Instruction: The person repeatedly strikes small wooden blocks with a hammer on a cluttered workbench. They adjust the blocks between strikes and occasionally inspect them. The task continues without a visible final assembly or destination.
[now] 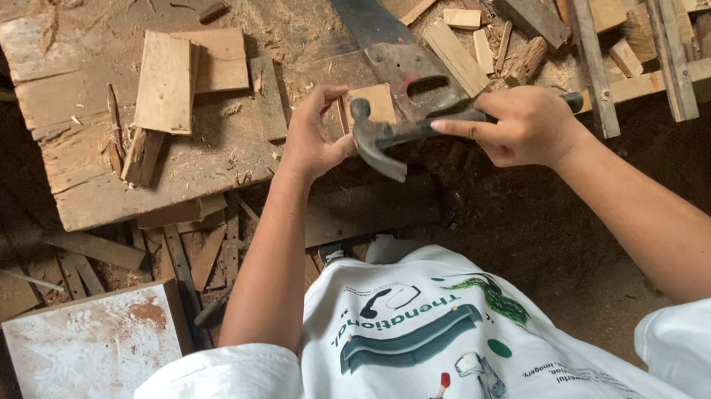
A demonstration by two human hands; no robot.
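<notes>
My right hand (524,125) grips the dark handle of a claw hammer (379,136), whose metal head points left over the front edge of the workbench. My left hand (313,136) pinches a small thin nail upright beside a little square wood piece (378,101) right next to the hammer head. The nail itself is too small to make out clearly.
A worn wooden workbench (82,91) carries a handsaw (369,19), stacked wood offcuts (172,81) at the left and several scrap blocks (526,7) at the right. Long slats (583,17) lie upright at the right. A stained white board (93,388) leans at lower left.
</notes>
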